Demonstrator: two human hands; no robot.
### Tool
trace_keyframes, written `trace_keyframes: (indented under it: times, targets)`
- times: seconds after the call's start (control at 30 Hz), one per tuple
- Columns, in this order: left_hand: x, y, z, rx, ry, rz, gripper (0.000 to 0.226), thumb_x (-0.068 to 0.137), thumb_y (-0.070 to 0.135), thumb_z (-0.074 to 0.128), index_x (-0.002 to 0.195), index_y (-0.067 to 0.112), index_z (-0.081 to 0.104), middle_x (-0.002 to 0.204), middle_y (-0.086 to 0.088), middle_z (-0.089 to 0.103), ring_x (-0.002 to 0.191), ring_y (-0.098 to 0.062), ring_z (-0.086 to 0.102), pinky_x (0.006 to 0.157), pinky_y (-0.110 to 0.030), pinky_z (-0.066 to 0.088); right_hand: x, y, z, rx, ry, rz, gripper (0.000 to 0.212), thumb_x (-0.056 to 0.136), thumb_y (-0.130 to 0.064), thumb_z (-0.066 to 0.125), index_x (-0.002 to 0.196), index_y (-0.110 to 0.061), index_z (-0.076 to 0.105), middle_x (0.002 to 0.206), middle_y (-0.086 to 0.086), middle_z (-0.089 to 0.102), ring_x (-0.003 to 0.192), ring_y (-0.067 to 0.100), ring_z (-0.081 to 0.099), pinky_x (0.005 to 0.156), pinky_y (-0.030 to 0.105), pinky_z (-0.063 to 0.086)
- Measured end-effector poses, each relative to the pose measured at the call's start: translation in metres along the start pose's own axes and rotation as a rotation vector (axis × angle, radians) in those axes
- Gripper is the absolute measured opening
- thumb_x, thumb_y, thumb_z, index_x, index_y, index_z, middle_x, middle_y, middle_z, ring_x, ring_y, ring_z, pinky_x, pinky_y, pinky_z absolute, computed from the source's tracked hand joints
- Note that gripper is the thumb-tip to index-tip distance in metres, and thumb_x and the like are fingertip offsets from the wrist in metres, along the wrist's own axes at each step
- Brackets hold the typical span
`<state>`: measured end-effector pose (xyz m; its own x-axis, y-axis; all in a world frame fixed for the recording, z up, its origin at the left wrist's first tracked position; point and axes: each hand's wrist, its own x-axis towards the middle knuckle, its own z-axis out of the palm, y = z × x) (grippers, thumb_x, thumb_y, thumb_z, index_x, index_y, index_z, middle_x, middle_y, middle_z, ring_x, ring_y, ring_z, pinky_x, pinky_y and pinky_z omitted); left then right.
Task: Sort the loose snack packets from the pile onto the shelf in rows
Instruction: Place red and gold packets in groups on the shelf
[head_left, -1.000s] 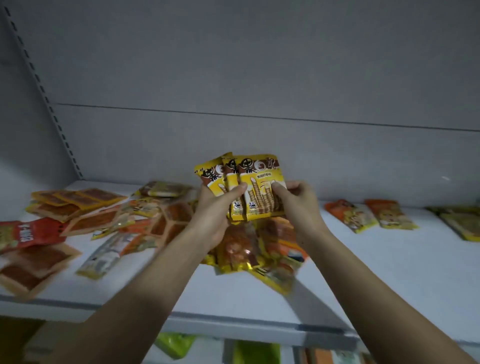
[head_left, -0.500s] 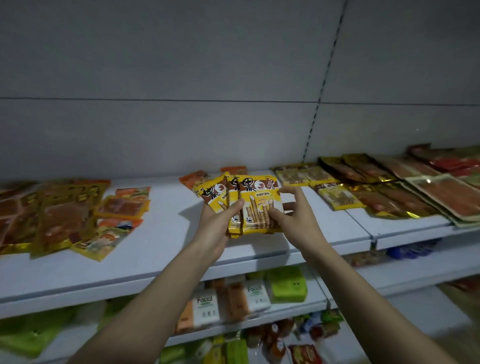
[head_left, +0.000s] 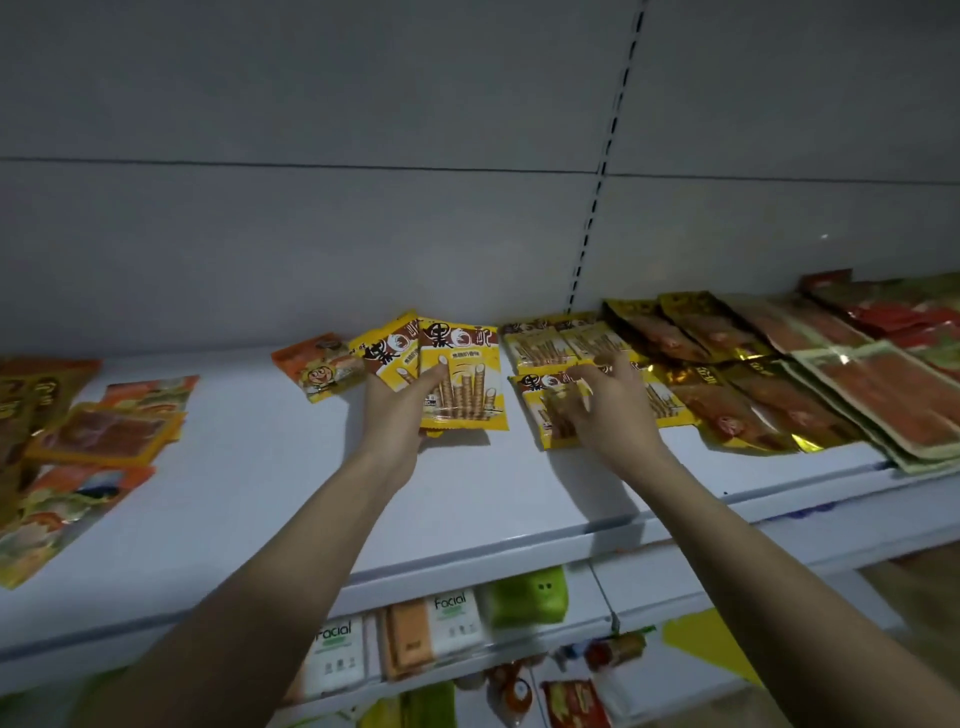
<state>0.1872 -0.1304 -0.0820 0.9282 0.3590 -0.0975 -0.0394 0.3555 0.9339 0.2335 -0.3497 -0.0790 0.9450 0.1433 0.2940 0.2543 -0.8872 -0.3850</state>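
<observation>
My left hand (head_left: 395, 415) grips a fan of yellow wafer-stick packets (head_left: 462, 379), held just above the white shelf (head_left: 260, 467), thumb across the front one. My right hand (head_left: 608, 410) hovers with loosely spread fingers over another yellow wafer-stick packet (head_left: 540, 395) that lies flat on the shelf; fingertips touch or nearly touch it. Behind it lie more of the same packets (head_left: 561, 340) in a row. The loose pile (head_left: 104, 436) of mixed packets sits far left.
An orange packet (head_left: 317, 366) lies just left of my left hand. Dark gold packets (head_left: 727, 395) and red meat packets (head_left: 872, 384) lie in rows to the right. Boxes marked Facial (head_left: 452, 623) stand on the shelf below. A slotted upright (head_left: 597, 182) splits the back wall.
The view swung right from the pile to the sorted rows. My right hand left the held bunch and now lies over one yellow packet flat on the shelf. The left hand keeps the others.
</observation>
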Motion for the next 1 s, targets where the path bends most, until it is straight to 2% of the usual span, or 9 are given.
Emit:
trace_keyframes:
  times: [0.07, 0.13, 0.2, 0.33, 0.5, 0.63, 0.73, 0.87, 1.0]
  targets:
    - [0.011, -0.004, 0.011, -0.025, 0.0, -0.015, 0.035, 0.093, 0.012, 0.07, 0.123, 0.025, 0.059, 0.114, 0.004, 0.074, 0.104, -0.02, 0.072, 0.078, -0.043, 0.061, 0.009, 0.005, 0.003, -0.121, -0.1, -0.19, 0.038, 0.097, -0.031, 0.06, 0.132, -0.017, 0.061, 0.146, 0.01, 0.043, 0.132, 0.034, 0.037, 0.101, 0.045, 0.04]
    - [0.02, -0.009, 0.021, -0.043, -0.007, -0.033, 0.039, 0.093, 0.013, 0.07, 0.127, 0.025, 0.057, 0.114, 0.004, 0.075, 0.101, -0.019, 0.073, 0.07, -0.038, 0.061, 0.018, 0.01, 0.003, -0.175, -0.273, -0.293, 0.041, 0.098, -0.036, 0.056, 0.136, -0.019, 0.057, 0.149, 0.004, 0.044, 0.133, 0.03, 0.037, 0.102, 0.041, 0.039]
    - [0.028, -0.013, 0.028, -0.046, -0.012, -0.052, 0.037, 0.093, 0.013, 0.07, 0.123, 0.028, 0.056, 0.113, 0.005, 0.075, 0.1, -0.018, 0.073, 0.07, -0.038, 0.06, 0.026, 0.015, 0.0, -0.166, -0.406, -0.312, 0.041, 0.099, -0.039, 0.053, 0.136, -0.021, 0.057, 0.14, 0.0, 0.051, 0.125, 0.027, 0.044, 0.096, 0.039, 0.043]
    - [0.045, -0.016, 0.037, -0.044, -0.006, -0.05, 0.036, 0.092, 0.013, 0.071, 0.12, 0.03, 0.056, 0.113, 0.005, 0.074, 0.099, -0.015, 0.073, 0.081, -0.046, 0.06, 0.042, 0.02, -0.01, -0.159, -0.49, -0.286, 0.042, 0.098, -0.042, 0.055, 0.135, -0.024, 0.057, 0.131, 0.002, 0.054, 0.118, 0.025, 0.05, 0.092, 0.04, 0.047]
    - [0.058, -0.006, 0.061, -0.067, 0.04, -0.068, 0.056, 0.078, 0.027, 0.085, 0.126, 0.022, 0.057, 0.118, 0.002, 0.073, 0.112, -0.022, 0.068, 0.102, -0.058, 0.048, 0.068, 0.017, -0.028, 0.325, -0.267, -0.109, 0.028, 0.101, -0.037, 0.051, 0.124, -0.023, 0.058, 0.111, -0.01, 0.062, 0.092, 0.004, 0.061, 0.073, 0.027, 0.049]
    - [0.062, -0.013, 0.091, -0.043, 0.005, -0.061, 0.037, 0.087, 0.019, 0.078, 0.12, 0.019, 0.063, 0.113, 0.002, 0.075, 0.114, -0.021, 0.068, 0.109, -0.053, 0.044, 0.094, 0.021, -0.03, 0.627, -0.259, -0.014, 0.045, 0.093, -0.043, 0.063, 0.129, -0.022, 0.046, 0.102, 0.001, 0.066, 0.088, 0.017, 0.066, 0.068, 0.03, 0.053]
    - [0.061, -0.016, 0.114, -0.023, -0.036, -0.069, 0.027, 0.092, 0.02, 0.072, 0.118, 0.018, 0.066, 0.112, -0.003, 0.076, 0.109, -0.023, 0.071, 0.101, -0.051, 0.051, 0.108, 0.031, -0.03, 0.604, -0.252, -0.031, 0.049, 0.091, -0.035, 0.069, 0.13, -0.023, 0.043, 0.099, 0.007, 0.062, 0.088, 0.021, 0.064, 0.072, 0.036, 0.053]
    - [0.077, -0.017, 0.13, -0.016, -0.031, -0.098, 0.024, 0.103, 0.027, 0.054, 0.121, 0.016, 0.064, 0.108, -0.01, 0.076, 0.091, -0.024, 0.075, 0.068, -0.037, 0.06, 0.138, 0.06, -0.036, 0.646, -0.239, 0.0, 0.047, 0.091, -0.027, 0.071, 0.13, -0.024, 0.045, 0.1, 0.01, 0.061, 0.079, 0.022, 0.058, 0.064, 0.031, 0.046]
    - [0.089, -0.017, 0.122, 0.096, 0.1, -0.016, 0.02, 0.1, 0.018, 0.059, 0.119, 0.023, 0.06, 0.109, -0.005, 0.075, 0.095, -0.024, 0.074, 0.066, -0.034, 0.059, 0.169, 0.096, -0.04, 0.423, -0.216, 0.015, 0.044, 0.094, -0.019, 0.066, 0.131, -0.02, 0.042, 0.109, 0.008, 0.068, 0.088, 0.025, 0.065, 0.058, 0.027, 0.045]
